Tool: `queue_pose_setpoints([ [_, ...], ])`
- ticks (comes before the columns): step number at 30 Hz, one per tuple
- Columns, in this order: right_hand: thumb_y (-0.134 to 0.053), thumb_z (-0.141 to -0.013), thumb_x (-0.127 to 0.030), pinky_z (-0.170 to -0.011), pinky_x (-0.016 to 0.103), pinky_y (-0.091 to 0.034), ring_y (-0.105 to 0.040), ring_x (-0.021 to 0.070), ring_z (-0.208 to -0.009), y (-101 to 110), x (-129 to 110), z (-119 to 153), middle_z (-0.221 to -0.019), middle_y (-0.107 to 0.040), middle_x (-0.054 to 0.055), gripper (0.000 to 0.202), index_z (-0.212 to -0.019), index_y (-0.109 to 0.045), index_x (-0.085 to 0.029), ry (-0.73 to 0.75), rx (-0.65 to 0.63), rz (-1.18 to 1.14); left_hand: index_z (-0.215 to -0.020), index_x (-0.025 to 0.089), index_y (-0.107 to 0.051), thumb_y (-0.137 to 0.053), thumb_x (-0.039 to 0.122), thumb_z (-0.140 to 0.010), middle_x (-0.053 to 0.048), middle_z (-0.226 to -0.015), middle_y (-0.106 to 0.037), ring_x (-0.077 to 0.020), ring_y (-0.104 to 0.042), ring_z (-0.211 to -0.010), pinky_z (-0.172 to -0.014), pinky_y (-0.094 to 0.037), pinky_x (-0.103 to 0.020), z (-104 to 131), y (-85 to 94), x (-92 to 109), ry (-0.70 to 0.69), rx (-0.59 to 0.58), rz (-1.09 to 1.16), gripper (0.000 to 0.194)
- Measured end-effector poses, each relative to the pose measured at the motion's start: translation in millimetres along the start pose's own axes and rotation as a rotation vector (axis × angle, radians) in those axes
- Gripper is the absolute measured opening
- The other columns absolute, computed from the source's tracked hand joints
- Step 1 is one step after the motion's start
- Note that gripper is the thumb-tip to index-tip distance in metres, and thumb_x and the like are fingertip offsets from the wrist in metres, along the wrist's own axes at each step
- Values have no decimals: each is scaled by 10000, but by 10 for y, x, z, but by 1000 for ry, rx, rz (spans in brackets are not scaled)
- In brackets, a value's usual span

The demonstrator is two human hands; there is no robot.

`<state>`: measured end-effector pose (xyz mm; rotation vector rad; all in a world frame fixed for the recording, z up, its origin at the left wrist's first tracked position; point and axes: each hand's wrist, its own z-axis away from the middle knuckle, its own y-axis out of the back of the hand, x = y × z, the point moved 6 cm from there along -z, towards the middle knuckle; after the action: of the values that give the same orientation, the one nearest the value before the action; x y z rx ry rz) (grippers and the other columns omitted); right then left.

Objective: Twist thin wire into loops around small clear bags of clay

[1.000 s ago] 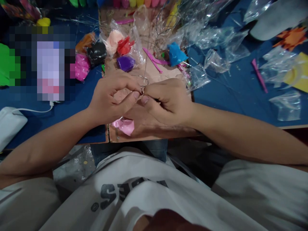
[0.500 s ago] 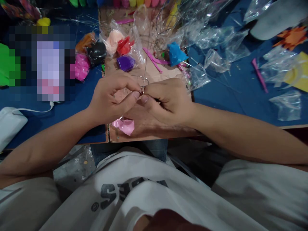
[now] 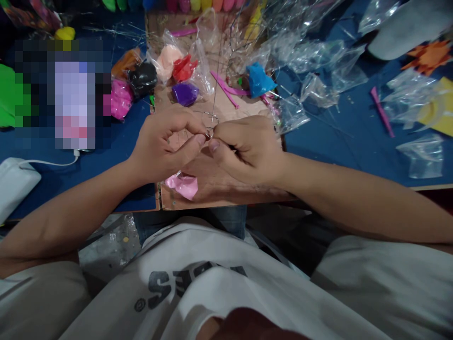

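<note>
Thin metal wire (image 3: 210,132), bent into small loops, sits between my two hands above the wooden board. My left hand (image 3: 159,141) pinches it from the left between thumb and index finger. From the right, my right hand (image 3: 251,148) grips it with thumb against a curled index finger, the other fingers folded in. The fingertips of both hands almost meet. A long straight strand rises from the loops toward the back of the board. Below my left hand lies a pink wrapped lump (image 3: 184,185), and a purple lump (image 3: 185,93) is just beyond the hands.
Bagged lumps in red (image 3: 184,67), black (image 3: 142,78), magenta (image 3: 121,99) and blue (image 3: 261,79) lie around the board (image 3: 230,189). Clear plastic bags (image 3: 316,89) and pink strips (image 3: 382,111) are scattered right. A white power bank (image 3: 17,184) with a cable lies left, beside a blurred-out object.
My right hand has shifted very slightly to the right, widening the gap at the fingertips. Both hands still hold the wire, and the left has hardly moved.
</note>
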<state>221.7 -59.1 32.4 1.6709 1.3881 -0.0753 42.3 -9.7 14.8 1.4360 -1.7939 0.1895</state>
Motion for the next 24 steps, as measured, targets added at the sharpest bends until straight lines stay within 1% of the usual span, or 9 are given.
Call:
queue_pose_setpoints([
  [2,-534,-1152,-228,-596,374,-317,-381,155,-581,7,-15,-2,-688,-427,-48,349,-824,-425,-274,14,11,0,-1063,303,-832,-802,523,-1186,-42,-978,-847,-245,-834,-937,-891,-677,-448,1,0,-2,12,-7,3,254],
  [5,-530,-1146,-233,-612,393,-331,-388,177,-586,-12,-8,-5,-676,-420,-37,348,-827,-399,-282,-37,-21,14,-1045,295,-839,-792,560,-1180,-55,-965,-842,-263,-837,-933,-901,-685,-470,1,7,1,45,-8,7,301],
  [7,-524,-1143,-233,-626,399,-344,-389,186,-589,-10,-9,-8,-674,-406,-37,343,-835,-381,-285,-60,-12,7,-1021,291,-839,-807,577,-1161,-61,-961,-841,-277,-837,-928,-915,-692,-486,-5,6,-9,86,-20,-2,320],
  [10,-534,-1136,-215,-621,386,-332,-363,172,-582,12,-21,-12,-685,-386,-51,341,-839,-381,-283,-27,41,-27,-1020,295,-837,-827,474,-1132,-53,-954,-851,-274,-836,-897,-880,-696,-476,-25,13,26,50,-25,-8,212],
  [13,-564,-1115,-183,-602,373,-291,-359,154,-581,1,-30,-10,-699,-400,-56,325,-840,-416,-276,35,27,-48,-1029,304,-833,-803,400,-1129,-48,-956,-860,-265,-839,-885,-846,-689,-456,-36,18,54,8,-34,-18,142],
  [16,-575,-1103,-169,-607,378,-293,-360,160,-580,-31,-4,-8,-682,-416,-53,333,-836,-410,-278,12,-35,-40,-1010,301,-829,-810,493,-1135,-56,-947,-845,-276,-835,-912,-909,-701,-473,-20,17,4,72,-46,-38,230],
  [18,-569,-1100,-177,-609,379,-301,-353,163,-573,-31,8,-8,-667,-415,-52,337,-827,-400,-280,-8,-41,-28,-988,301,-819,-837,543,-1118,-55,-932,-831,-284,-835,-941,-956,-706,-478,3,18,-45,137,-50,-43,276],
  [21,-572,-1091,-196,-599,369,-292,-361,154,-570,-23,8,-12,-657,-413,-50,338,-808,-405,-274,-5,-26,2,-967,293,-801,-857,546,-1103,-55,-926,-827,-285,-841,-974,-987,-709,-463,29,16,-87,206,-64,-49,292],
  [24,-579,-1080,-178,-591,348,-271,-369,138,-579,-19,-7,-20,-664,-417,-54,329,-803,-425,-265,28,-11,19,-966,279,-795,-845,529,-1098,-57,-931,-831,-281,-836,-964,-965,-713,-456,35,14,-83,223,-73,-69,287],
])
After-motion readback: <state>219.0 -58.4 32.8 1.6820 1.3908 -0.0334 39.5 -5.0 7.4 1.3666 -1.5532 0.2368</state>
